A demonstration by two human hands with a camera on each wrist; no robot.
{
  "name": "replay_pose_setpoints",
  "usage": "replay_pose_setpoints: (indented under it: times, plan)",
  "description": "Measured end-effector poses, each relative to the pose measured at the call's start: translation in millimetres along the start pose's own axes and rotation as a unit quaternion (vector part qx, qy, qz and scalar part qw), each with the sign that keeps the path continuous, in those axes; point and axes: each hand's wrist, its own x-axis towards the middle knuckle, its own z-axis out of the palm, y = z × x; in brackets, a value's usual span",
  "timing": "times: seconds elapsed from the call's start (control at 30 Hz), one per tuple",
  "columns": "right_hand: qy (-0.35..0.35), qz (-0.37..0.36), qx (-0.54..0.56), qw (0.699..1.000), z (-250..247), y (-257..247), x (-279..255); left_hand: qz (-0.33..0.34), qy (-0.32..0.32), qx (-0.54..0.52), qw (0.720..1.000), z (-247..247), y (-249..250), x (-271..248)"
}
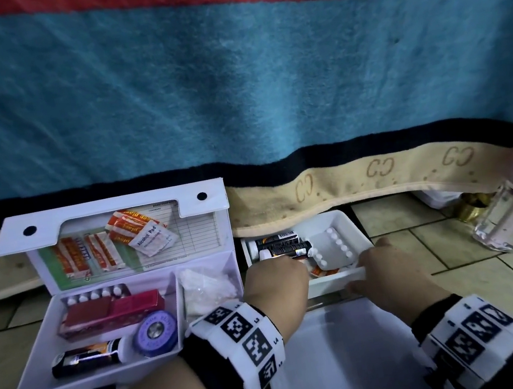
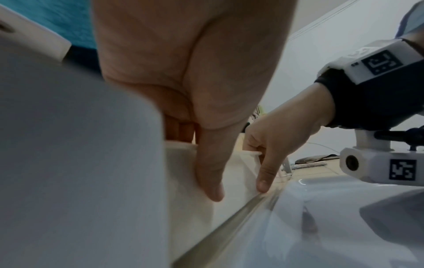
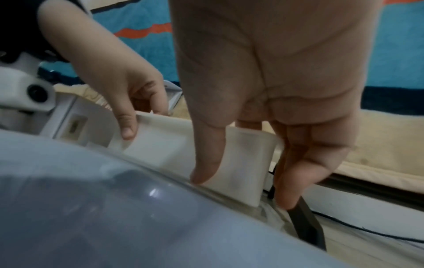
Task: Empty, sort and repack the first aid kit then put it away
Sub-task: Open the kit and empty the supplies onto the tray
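Note:
The white first aid kit box (image 1: 35, 367) lies open on the floor at the left. It holds red and pink cartons (image 1: 113, 310), a purple tape roll (image 1: 156, 332), a dark tube (image 1: 86, 355) and a bag of white wadding (image 1: 205, 287). Plasters and an alcohol pad (image 1: 152, 238) lie in its raised lid. To its right stands a white tray (image 1: 333, 282) with two dark tubes (image 1: 280, 245) and a pill blister (image 1: 334, 242). My left hand (image 1: 273, 277) (image 2: 197, 163) and right hand (image 1: 380, 262) (image 3: 250, 123) both grip the tray's near wall (image 2: 238, 172), thumbs outside.
A teal blanket (image 1: 233, 82) with a beige border hangs down behind the box and tray. A clear glass bottle (image 1: 499, 216) with a gold cap stands at the right on the tiled floor. A pale plastic sheet or lid (image 1: 337, 354) lies just in front of the tray.

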Motion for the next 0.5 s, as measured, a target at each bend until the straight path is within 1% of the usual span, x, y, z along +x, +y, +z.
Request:
replay_pose_setpoints:
  times: [0.1,0.17,0.2,0.33,0.4,0.5]
  plan:
    - [-0.015,0.000,-0.053,0.998,9,-7,4,-0.005,-0.045,0.012,0.999,4,-2,-1]
    - [-0.018,-0.003,-0.060,0.998,9,-6,5,-0.005,-0.054,0.022,0.998,6,-2,-4]
    - [-0.018,-0.005,-0.055,0.998,6,-4,6,-0.006,-0.047,0.018,0.999,6,-3,-5]
    - [0.007,-0.010,-0.026,1.000,-3,8,9,0.004,0.019,-0.019,1.000,1,-3,-9]
    - [0.024,-0.006,-0.033,0.999,-4,12,8,0.006,0.012,-0.026,1.000,3,-2,-10]
    - [0.016,-0.014,-0.057,0.998,3,14,4,0.000,-0.002,-0.067,0.998,11,-4,-11]
